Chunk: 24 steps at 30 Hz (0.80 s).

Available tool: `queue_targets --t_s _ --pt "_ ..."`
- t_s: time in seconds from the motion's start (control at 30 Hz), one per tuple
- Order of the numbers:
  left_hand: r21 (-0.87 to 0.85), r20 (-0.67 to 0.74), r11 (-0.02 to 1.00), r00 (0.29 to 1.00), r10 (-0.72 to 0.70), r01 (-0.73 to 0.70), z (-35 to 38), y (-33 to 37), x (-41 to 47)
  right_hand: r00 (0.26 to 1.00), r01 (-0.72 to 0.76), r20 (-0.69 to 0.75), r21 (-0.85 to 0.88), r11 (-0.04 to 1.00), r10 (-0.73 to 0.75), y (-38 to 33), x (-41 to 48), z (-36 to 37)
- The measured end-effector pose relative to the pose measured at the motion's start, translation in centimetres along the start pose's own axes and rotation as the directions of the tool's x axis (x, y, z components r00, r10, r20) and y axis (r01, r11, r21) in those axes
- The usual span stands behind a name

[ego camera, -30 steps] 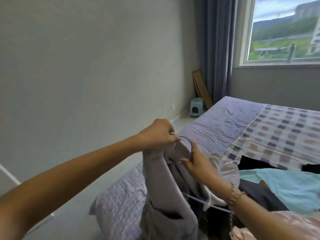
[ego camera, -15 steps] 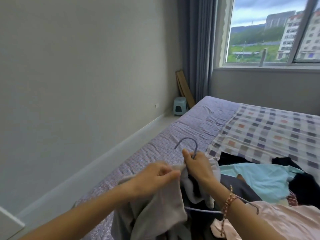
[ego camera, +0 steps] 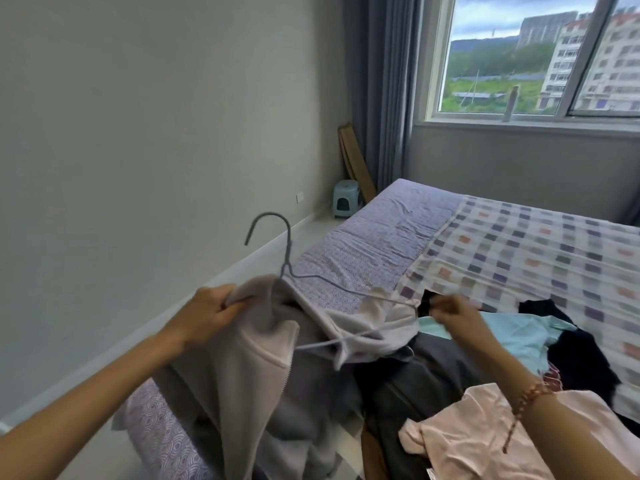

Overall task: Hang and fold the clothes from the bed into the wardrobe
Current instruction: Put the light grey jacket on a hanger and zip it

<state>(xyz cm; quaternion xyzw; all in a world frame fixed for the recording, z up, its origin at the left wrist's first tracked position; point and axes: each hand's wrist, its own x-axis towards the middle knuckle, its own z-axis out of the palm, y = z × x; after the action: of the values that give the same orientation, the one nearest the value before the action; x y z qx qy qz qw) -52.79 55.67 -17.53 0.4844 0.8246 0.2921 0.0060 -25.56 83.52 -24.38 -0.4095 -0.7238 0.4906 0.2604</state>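
The left hand (ego camera: 207, 313) sits left of the hanger (ego camera: 289, 244), its fingers curled tight on the collar edge of a pale grey zip jacket (ego camera: 249, 358). The jacket's left shoulder is drawn over the hanger's left arm, and its body hangs below the hanger, off the near corner of the bed (ego camera: 363, 244).

The cloth looks thick, soft and limp, probably fleece. It should be light and not slippery, but it will sag and slide off the thin wire unless both shoulders are seated. The collar and shoulder seams look like the best places to grip it. The hanger itself is stiff and is best carried by the hook.

At the hanger's right tip, the right hand (ego camera: 450, 311) is blurred, and its curled fingers seem to pinch the wire end. Below and right of the hanger, more clothes (ego camera: 485, 434) lie heaped on the bed.

No brand, label or writing can be read on the jacket or the hanger.
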Motion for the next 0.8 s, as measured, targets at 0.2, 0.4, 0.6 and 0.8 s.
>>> queue_targets --t_s 0.2,0.4,0.6,0.8 --pt "0.004 -0.12 1.0 0.993 0.013 -0.012 -3.2 0.4 -1.1 0.923 0.0 0.381 -0.138 0.99 0.053 5.3 -3.7 12.3" --pt "0.072 -0.146 0.995 0.986 0.081 -0.071 -6.3 1.5 -3.0 0.958 0.168 0.272 -0.26 0.951 -0.095 1.7 -2.4 19.4" --pt "0.011 -0.217 1.0 0.976 0.018 -0.016 -6.6 1.7 -3.5 0.901 0.259 0.354 0.031 0.965 -0.253 -0.4 -5.6 24.1" --pt "0.023 -0.194 0.994 0.975 0.109 -0.107 -6.4 1.6 -3.0 0.954 0.159 0.266 -0.047 0.986 -0.141 -0.8 -6.0 24.0"
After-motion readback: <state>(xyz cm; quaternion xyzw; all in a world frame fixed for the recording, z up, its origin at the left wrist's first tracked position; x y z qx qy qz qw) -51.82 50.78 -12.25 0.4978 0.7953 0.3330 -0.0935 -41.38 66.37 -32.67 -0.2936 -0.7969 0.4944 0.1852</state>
